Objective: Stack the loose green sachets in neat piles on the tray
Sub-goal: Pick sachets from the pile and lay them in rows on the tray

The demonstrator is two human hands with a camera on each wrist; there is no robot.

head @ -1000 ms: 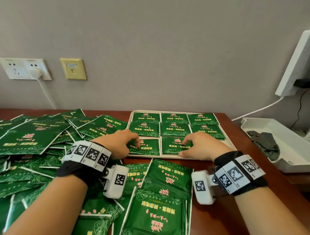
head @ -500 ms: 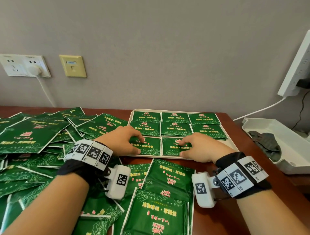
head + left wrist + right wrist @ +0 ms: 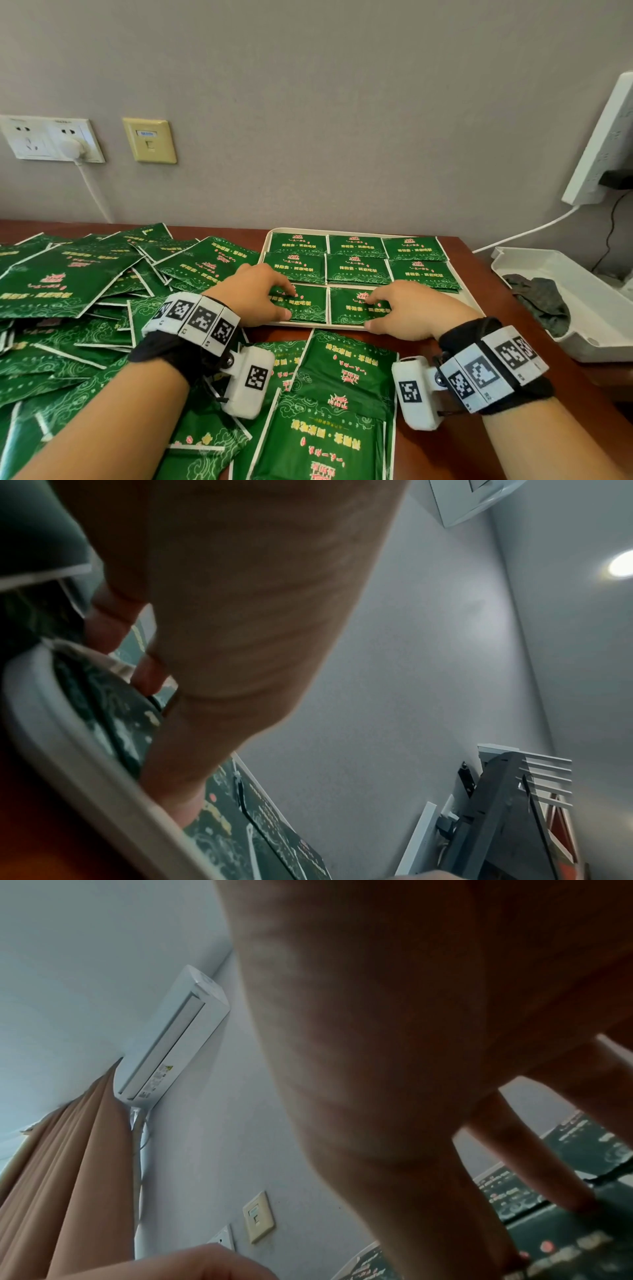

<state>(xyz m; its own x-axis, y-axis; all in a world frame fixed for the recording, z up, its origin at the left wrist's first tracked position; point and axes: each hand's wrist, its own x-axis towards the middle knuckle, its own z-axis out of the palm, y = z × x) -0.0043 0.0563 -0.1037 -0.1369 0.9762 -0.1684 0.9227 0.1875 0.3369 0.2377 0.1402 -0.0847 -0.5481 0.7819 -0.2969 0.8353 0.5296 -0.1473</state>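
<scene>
A cream tray [image 3: 474, 310] holds green sachets in neat piles, three across the back and middle rows. In the front row, my left hand [image 3: 287, 303] rests its fingertips on the left pile [image 3: 308, 306], thumb at its near edge. My right hand [image 3: 371, 313] presses the middle pile [image 3: 349, 310], thumb at the tray's front rim. The left wrist view shows fingers [image 3: 147, 674] and thumb down on a sachet [image 3: 113, 723] inside the tray rim [image 3: 68, 750]. In the right wrist view, fingers [image 3: 534, 1164] reach down to a sachet [image 3: 582, 1259].
A big heap of loose green sachets [image 3: 68, 291] covers the table's left side, and more lie [image 3: 342, 394] just in front of the tray under my wrists. A white bin [image 3: 589, 329] with a dark cloth stands at the right. The wall is close behind.
Both hands stay on the same two front-row piles; only the fingertips have shifted slightly. The view has moved a little.
</scene>
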